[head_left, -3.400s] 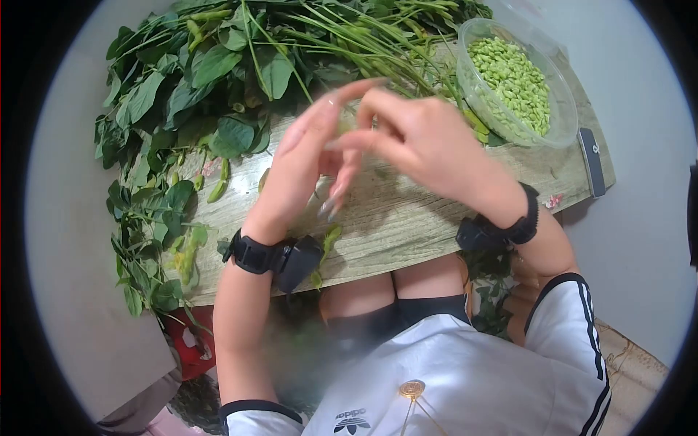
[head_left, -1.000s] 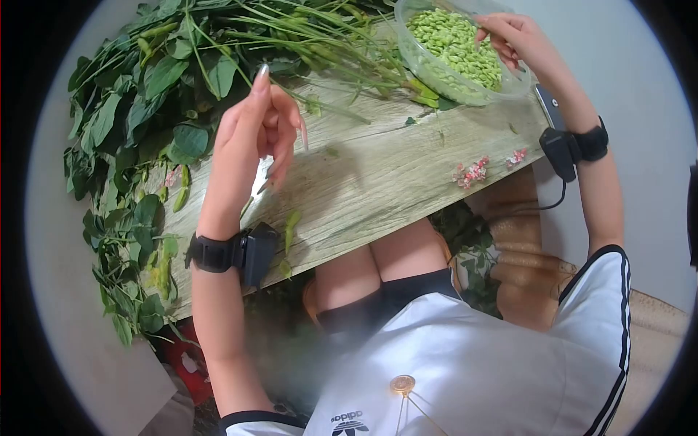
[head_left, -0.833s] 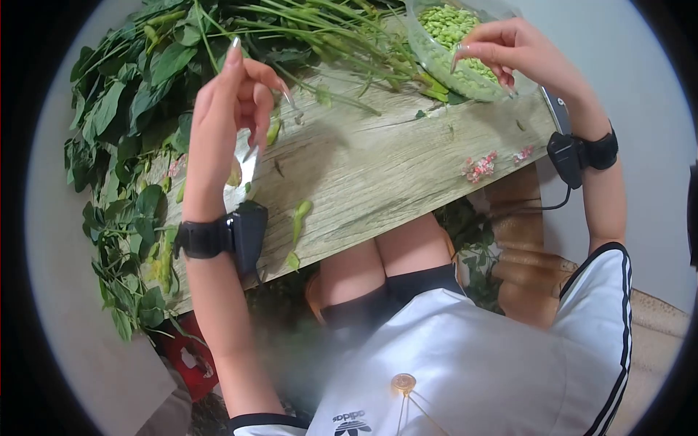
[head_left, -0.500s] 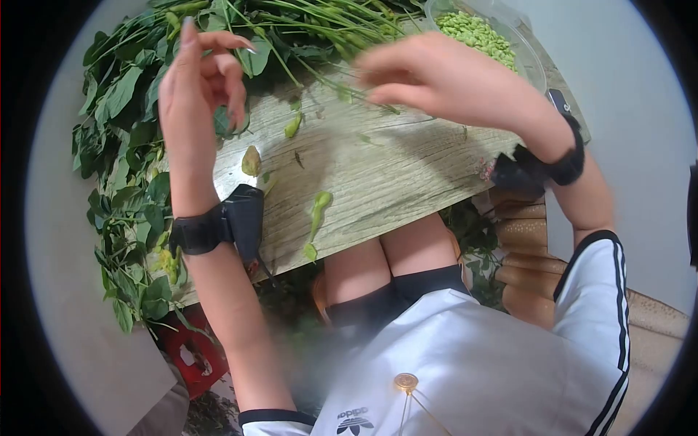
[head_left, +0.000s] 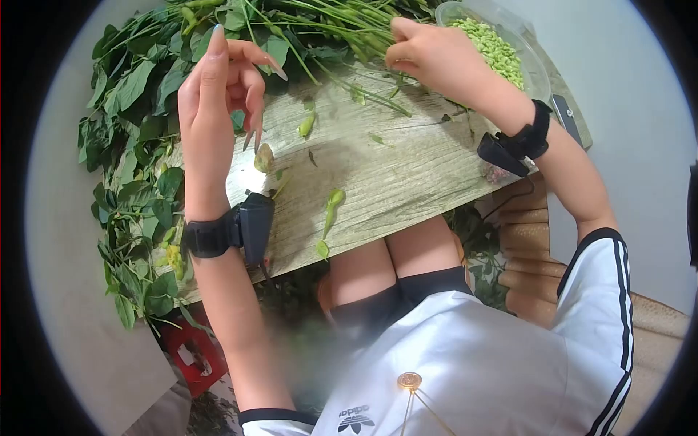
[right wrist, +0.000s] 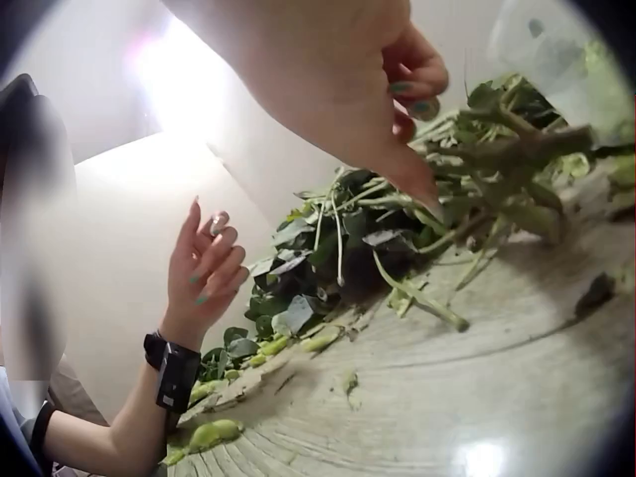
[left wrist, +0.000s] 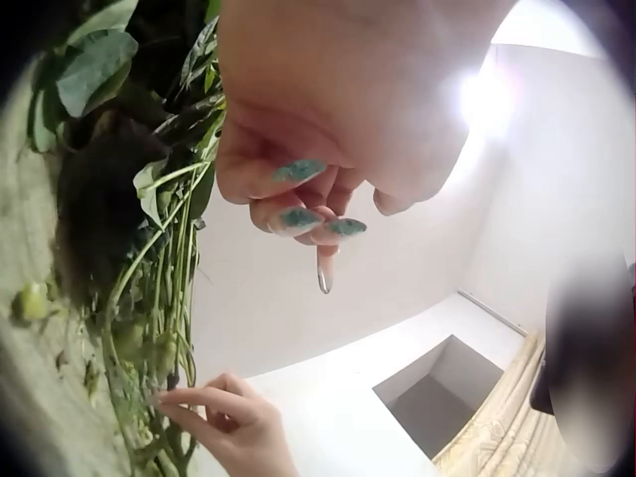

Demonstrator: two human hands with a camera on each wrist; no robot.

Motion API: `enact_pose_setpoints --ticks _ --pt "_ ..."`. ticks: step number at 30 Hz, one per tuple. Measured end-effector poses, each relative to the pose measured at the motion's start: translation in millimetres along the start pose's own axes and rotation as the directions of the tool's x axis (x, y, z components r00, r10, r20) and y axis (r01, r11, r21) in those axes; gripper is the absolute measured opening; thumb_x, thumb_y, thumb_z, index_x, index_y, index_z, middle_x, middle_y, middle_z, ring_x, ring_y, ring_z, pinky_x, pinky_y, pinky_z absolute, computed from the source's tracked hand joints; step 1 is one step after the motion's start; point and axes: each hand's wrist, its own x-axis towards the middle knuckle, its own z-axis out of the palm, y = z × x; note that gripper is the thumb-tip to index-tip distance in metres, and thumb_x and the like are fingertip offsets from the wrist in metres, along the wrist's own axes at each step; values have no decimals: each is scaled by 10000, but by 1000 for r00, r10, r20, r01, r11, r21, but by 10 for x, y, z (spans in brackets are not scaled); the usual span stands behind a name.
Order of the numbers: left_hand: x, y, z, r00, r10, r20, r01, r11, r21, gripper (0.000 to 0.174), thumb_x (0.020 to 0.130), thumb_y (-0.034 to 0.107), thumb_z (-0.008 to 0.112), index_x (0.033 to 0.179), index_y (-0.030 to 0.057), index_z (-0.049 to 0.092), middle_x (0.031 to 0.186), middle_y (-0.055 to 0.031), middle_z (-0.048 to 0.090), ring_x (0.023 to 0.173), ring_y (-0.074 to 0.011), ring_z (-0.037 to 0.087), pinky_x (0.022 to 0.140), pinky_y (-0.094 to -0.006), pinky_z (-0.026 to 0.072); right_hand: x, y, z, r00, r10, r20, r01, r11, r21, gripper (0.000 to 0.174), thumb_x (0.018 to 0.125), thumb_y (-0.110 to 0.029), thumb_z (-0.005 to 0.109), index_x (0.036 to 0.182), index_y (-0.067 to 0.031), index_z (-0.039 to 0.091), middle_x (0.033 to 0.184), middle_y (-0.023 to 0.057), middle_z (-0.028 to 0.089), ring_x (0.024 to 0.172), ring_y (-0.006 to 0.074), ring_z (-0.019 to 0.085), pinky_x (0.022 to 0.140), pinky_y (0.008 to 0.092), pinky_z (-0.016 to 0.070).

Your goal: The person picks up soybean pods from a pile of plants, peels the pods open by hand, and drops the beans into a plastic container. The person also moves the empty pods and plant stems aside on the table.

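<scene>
Over the left part of the wooden table [head_left: 363,160], my left hand [head_left: 211,102] is raised, thumb up and fingers loosely bent, with nothing visible in it. My right hand [head_left: 440,58] is at the green stalks [head_left: 342,29], left of the tub of shelled beans [head_left: 494,51]. In the left wrist view the right hand's [left wrist: 238,422] thumb and index tips pinch together at the stalks [left wrist: 179,268]; the exact piece is unclear. The right wrist view shows its thumb against the stalks [right wrist: 477,179].
Leafy plants [head_left: 131,87] cover the table's back and left side. Loose pods [head_left: 333,207] lie near the front edge, and another pod [head_left: 307,123] farther back. A brownish pod [head_left: 263,158] lies beside the left hand. A phone [head_left: 567,116] rests at the right edge.
My right hand has moved from beside the tub leftward, then to the stalks. My left hand has shifted back and left from its place a second earlier. A pod and brownish pod have come into view.
</scene>
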Motion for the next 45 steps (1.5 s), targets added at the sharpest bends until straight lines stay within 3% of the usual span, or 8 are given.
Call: enact_pose_setpoints --ticks 8,17,24,26,33,38,41,45 --pt "-57 -49 -24 999 -48 6 48 999 -23 498 1061 385 338 936 -12 613 573 5 486 424 -41 423 389 -193 304 55 67 107 987 -136 -82 118 974 -194 198 756 -143 750 943 -168 690 874 22 473 833 191 589 609 336 495" --pt "-50 -54 -48 998 -44 52 42 998 40 507 1071 378 259 959 -15 559 671 -40 542 411 -67 392 375 -210 317 167 340 238 998 -56 37 63 973 -222 186 753 -123 717 933 -154 685 901 -22 570 888 179 635 678 344 542" --pt "-48 -100 -16 995 -93 31 92 995 32 533 1068 409 270 930 -4 575 580 -2 478 402 -67 392 369 -214 309 203 659 482 987 -108 -115 76 965 -249 179 808 -111 682 979 -162 687 901 -19 631 899 204 651 713 353 547" --pt "-56 -98 -25 994 -101 35 99 994 43 534 1068 410 269 929 -4 576 582 -3 478 400 -67 392 368 -213 306 154 655 318 997 -50 53 54 995 -84 176 833 -144 679 1004 -176 705 928 -9 663 896 227 650 738 379 540" --pt "-75 -54 16 992 -110 55 107 993 59 543 1070 409 275 913 -7 586 582 6 479 401 -55 391 383 -203 296 15 570 -35 994 -82 -70 91 987 132 147 874 -200 677 1008 -153 715 895 15 669 834 223 633 710 357 520" --pt "-90 -39 57 991 -123 59 121 992 42 483 1067 359 328 907 -9 597 569 19 471 421 -42 417 397 -185 316 155 330 -54 918 148 -369 -104 985 136 177 861 -304 697 932 -142 690 927 10 603 807 210 618 664 339 491" --pt "-93 -36 62 988 -143 58 139 989 57 471 1069 344 329 905 -12 590 573 13 474 428 -39 416 407 -184 324 198 343 4 931 255 -262 -218 962 163 209 857 -356 686 881 -148 675 898 2 592 816 215 631 685 346 515" --pt "-108 -8 95 987 -148 66 143 986 81 470 1068 342 328 907 -13 591 579 10 480 435 -40 417 417 -186 328 202 123 142 959 205 -198 -243 950 -196 350 781 -416 734 789 -70 685 841 58 612 804 230 656 608 331 523"
